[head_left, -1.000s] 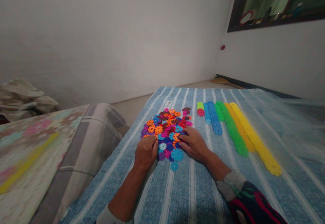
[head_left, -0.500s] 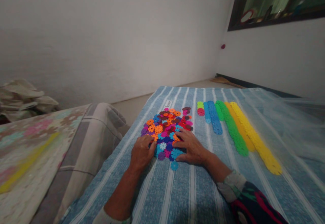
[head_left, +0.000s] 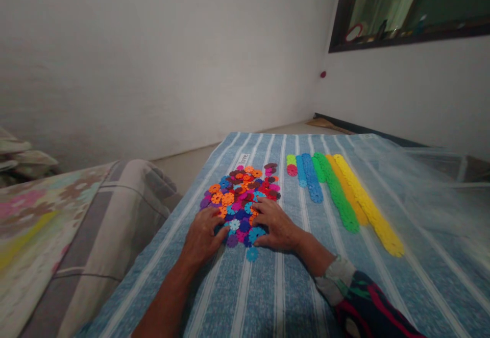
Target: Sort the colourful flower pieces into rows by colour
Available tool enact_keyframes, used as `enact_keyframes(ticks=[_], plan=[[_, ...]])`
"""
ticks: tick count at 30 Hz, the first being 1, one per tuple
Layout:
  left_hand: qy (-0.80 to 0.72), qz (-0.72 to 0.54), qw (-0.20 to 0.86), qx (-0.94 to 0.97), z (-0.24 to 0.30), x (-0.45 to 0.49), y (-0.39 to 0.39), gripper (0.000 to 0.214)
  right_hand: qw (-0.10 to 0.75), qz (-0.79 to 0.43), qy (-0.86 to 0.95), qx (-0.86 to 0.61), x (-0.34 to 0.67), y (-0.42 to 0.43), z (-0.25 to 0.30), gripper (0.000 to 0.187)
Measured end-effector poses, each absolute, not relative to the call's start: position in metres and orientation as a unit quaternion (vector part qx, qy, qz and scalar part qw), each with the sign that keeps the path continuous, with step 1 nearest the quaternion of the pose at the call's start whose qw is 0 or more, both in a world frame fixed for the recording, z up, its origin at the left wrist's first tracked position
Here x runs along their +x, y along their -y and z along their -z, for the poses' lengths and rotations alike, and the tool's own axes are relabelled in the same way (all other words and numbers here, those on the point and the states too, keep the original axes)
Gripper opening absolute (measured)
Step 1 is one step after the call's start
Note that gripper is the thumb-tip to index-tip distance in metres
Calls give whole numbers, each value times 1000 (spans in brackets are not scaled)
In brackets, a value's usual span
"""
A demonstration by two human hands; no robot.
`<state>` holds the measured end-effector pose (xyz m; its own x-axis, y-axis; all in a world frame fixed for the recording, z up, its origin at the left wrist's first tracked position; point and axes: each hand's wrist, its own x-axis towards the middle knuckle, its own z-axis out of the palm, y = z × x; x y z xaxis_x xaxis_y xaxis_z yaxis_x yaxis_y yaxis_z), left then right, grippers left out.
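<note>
Spreading wider than before, my left hand (head_left: 204, 234) and right hand (head_left: 277, 228) are flanking the left-side pile of multicoloured flower-shaped plastic discs (head_left: 228, 198), visibly grasping none, seemingly sifting, next probably needing a pinch

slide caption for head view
Left hand and right hand at a multicoloured disc pile beside disc rows on striped cloth.

Single head-worn view, facing forward and down; striped cloth (head_left: 225, 297) close below (pale wall (head_left: 172, 62) farther off).
</note>
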<state>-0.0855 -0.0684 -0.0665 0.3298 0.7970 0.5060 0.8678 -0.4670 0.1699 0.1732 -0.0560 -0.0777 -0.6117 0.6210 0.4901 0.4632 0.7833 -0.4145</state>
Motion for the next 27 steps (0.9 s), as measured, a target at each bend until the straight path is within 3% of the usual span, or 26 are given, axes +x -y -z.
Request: enact_keyframes(ticks=[17, 27], plan=[[521, 239, 29, -819, 69, -86, 78, 19, 339, -158, 886, -275, 173, 61, 76, 22], [520, 273, -59, -807, 55, -77, 83, 18, 337, -122, 897, -260, 172, 64, 73, 14]])
